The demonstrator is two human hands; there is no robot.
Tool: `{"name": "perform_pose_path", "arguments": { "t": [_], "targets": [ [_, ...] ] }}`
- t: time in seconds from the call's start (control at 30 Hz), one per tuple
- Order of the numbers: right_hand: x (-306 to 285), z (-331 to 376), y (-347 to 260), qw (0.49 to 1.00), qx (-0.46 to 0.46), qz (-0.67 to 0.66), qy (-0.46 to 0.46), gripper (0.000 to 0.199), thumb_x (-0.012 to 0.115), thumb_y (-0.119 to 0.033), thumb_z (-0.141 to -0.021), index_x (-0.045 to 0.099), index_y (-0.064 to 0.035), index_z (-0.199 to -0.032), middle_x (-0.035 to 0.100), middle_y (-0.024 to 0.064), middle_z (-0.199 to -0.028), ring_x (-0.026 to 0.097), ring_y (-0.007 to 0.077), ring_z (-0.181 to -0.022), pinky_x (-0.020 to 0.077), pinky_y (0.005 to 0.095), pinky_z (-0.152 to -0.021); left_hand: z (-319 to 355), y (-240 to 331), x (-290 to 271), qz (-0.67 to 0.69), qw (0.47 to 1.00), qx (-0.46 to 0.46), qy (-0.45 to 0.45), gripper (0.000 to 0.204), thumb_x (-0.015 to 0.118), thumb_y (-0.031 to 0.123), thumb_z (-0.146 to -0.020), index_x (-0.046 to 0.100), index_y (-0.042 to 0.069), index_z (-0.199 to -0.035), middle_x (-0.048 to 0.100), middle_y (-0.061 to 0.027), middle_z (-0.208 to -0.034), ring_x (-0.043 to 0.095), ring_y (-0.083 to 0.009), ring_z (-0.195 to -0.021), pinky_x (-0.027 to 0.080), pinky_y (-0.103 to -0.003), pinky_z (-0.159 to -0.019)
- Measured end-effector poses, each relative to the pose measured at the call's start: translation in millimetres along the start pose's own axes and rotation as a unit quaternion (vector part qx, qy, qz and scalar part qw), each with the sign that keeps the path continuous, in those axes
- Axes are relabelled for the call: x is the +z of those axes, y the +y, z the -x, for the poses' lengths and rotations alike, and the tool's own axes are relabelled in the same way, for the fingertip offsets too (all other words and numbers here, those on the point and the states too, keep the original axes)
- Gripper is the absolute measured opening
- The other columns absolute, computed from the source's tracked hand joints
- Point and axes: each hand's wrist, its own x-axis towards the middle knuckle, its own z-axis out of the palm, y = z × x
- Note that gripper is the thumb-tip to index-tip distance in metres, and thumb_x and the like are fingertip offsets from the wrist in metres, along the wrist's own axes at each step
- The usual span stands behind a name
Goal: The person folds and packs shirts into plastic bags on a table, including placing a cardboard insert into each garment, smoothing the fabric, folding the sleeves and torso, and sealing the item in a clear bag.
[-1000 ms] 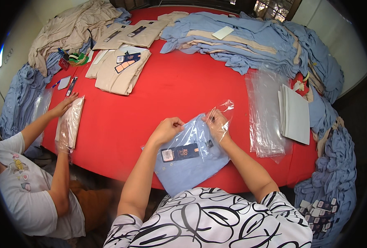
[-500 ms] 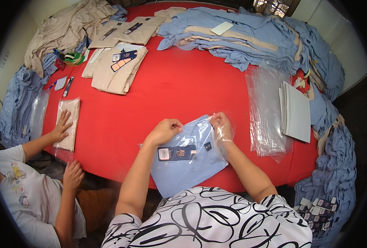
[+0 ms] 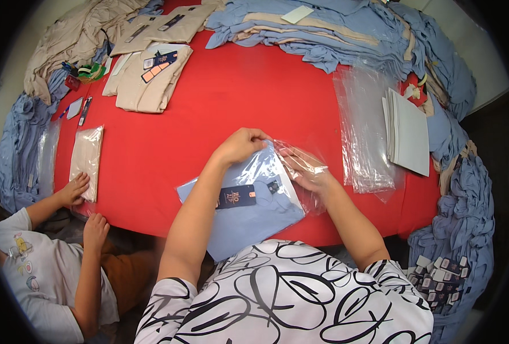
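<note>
A folded light blue shirt (image 3: 254,221) lies in a clear plastic bag (image 3: 211,182) at the table's near edge, against my body. Through the plastic show a dark hang tag (image 3: 235,196) and a white strip (image 3: 287,182) along the shirt's right edge. My left hand (image 3: 244,147) pinches the bag at its far corner, thumb and fingers together. Loose clear film covers my right hand (image 3: 305,168), whose fingers are stretched out beside the bag's right edge. Whether those fingers are inside the bag or under its flap, I cannot tell.
Clear bags (image 3: 363,137) and grey-white boards (image 3: 408,132) lie at right. Blue shirts (image 3: 323,34) are heaped along the far side, beige shirts (image 3: 151,86) at far left. Loose tags (image 3: 441,281) sit at lower right. At left, a co-worker's hand (image 3: 75,189) rests on a bagged beige shirt (image 3: 87,152).
My left hand has moved farther from me along the bag's far edge. My right hand has gone from a pinch to stretched fingers under the film. The co-worker's hand slid nearer along the beige shirt.
</note>
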Motion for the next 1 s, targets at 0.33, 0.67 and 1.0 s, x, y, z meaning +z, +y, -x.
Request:
{"name": "perform_pose_path", "arguments": {
  "t": [0.33, 0.67, 1.0],
  "targets": [
    [25.1, 65.5, -35.8, 0.810, 0.065, 0.582, -0.033, 0.011, 0.064, -0.007, -0.089, 0.069, -0.0016, -0.097, 0.071, 0.0085, -0.083, 0.068, 0.0140, -0.075, 0.0545, 0.0257, -0.066, 7.0, -1.8, 6.6, -0.152, 0.982, 0.021, 0.112, 0.025, 0.061, 0.014, -0.092, 0.067, 0.001, -0.112, 0.069, -0.0154, -0.100, 0.066, -0.0278, -0.094, 0.050, -0.037, -0.085],
    [38.4, 74.1, -19.9, 0.816, 0.182, 0.544, -0.068, 0.017, 0.072, -0.015, -0.082, 0.071, -0.0032, -0.094, 0.071, 0.0084, -0.083, 0.068, 0.0177, -0.069, 0.0541, 0.0287, -0.061, 42.0, -7.9, 46.6, -0.313, 0.908, 0.091, 0.263, 0.028, 0.064, 0.017, -0.089, 0.065, 0.009, -0.116, 0.061, -0.0124, -0.115, 0.056, -0.0311, -0.112, 0.042, -0.044, -0.096],
    [40.2, 104.7, 29.3, 0.584, -0.059, 0.807, -0.056, 0.024, 0.077, -0.032, -0.075, 0.067, -0.0103, -0.082, 0.062, 0.0036, -0.088, 0.052, 0.0275, -0.101, 0.0397, 0.0390, -0.088, 205.4, -71.0, 44.6, -0.099, 0.859, -0.184, 0.468, 0.053, 0.062, 0.025, -0.095, 0.046, 0.003, -0.140, 0.053, -0.0199, -0.129, 0.049, -0.0342, -0.123, 0.039, -0.045, -0.101]
  ]
}}
